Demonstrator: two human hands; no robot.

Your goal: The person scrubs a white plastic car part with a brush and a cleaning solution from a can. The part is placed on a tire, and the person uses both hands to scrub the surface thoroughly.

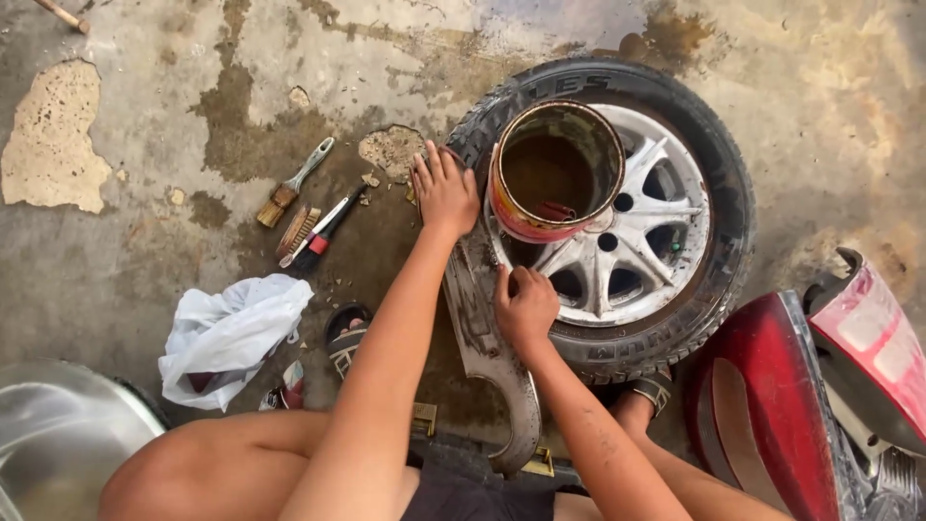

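A curved grey metal part (482, 328) leans against a tyre (714, 174) lying flat on the concrete floor (145, 125). The left hand (446, 188), fingers spread flat, presses on the part's top end beside the tyre tread. The right hand (524, 307), fingers curled, rests on the part's middle by the rim (656, 232). A rusty can (555, 174) stands on the rim. Brushes (304, 207) and a white bag (231, 333) lie left.
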